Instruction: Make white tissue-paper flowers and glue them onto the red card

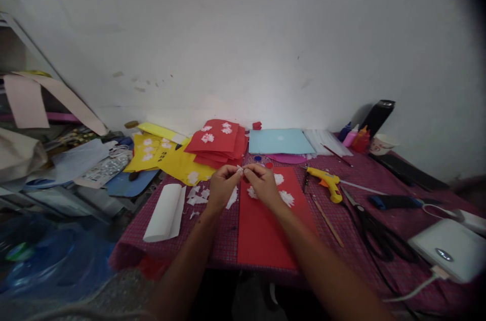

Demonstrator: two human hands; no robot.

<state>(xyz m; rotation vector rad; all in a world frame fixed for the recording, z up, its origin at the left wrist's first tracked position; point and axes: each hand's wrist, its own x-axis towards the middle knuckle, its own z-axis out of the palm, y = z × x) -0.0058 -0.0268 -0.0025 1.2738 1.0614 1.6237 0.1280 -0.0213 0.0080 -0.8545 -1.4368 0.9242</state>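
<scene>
My left hand [225,185] and my right hand [262,184] meet above the left edge of a red sheet of paper [266,240]. Between their pinched fingertips is a small piece of white tissue paper [240,168]; both hands are closed on it. White crumpled paper flowers [286,198] lie on the red sheet around my right hand, which partly hides them. Torn white tissue scraps [197,198] are scattered beside my left hand. Left of those scraps rests a roll of white paper [164,213].
Behind my hands are stacked red sheets [218,138] with paper flowers, yellow sheets [152,151] and a light blue sheet [279,141]. On the right lie a yellow glue gun [329,183], black-handled scissors [370,227], a thin wooden stick [328,222] and a white power bank [450,247].
</scene>
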